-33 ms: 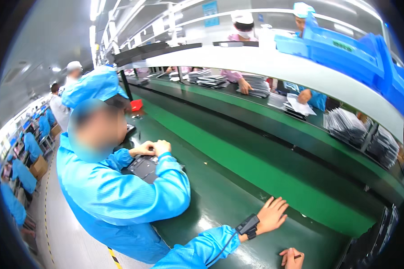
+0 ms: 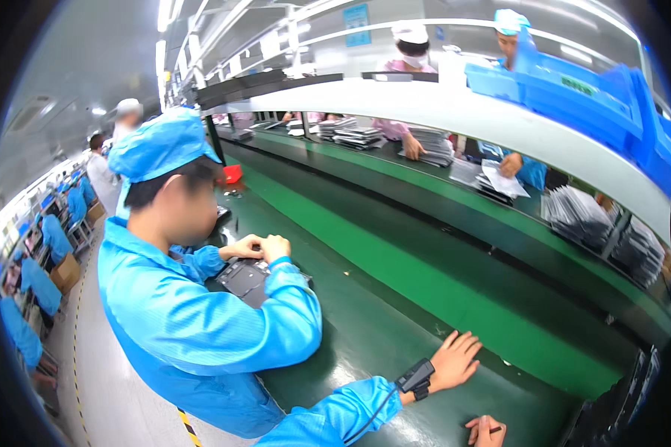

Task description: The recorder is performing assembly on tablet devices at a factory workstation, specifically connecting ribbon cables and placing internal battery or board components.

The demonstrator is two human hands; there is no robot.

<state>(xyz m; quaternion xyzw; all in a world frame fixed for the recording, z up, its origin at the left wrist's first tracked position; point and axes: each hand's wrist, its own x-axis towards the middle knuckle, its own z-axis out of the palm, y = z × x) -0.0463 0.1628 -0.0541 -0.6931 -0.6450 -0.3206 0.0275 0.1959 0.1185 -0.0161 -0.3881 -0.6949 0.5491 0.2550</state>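
My left hand (image 2: 455, 363) is spread open, palm down, on or just over the dark green worktop (image 2: 350, 328), close to the bright green strip. A small black device (image 2: 414, 377) is strapped to that wrist, and a thin cable runs from it along the blue sleeve. At the lower edge my right hand (image 2: 484, 430) is closed, its fingers curled around a slim dark piece (image 2: 496, 429) whose kind I cannot make out. To the left, a co-worker in blue has both hands (image 2: 259, 248) on a flat dark grey device panel (image 2: 244, 280).
A green conveyor strip (image 2: 395, 276) runs diagonally past the worktop. Beyond it lie paper-like stacks (image 2: 578, 216) and other workers' hands. Blue bins (image 2: 574, 89) stand on a white overhead shelf (image 2: 425, 93). Dark upright panels (image 2: 634, 395) are at the lower right, a red container (image 2: 232, 174) at the far left.
The whole view has shifted slightly, so things sit a little lower and farther right. My hands keep the same poses.
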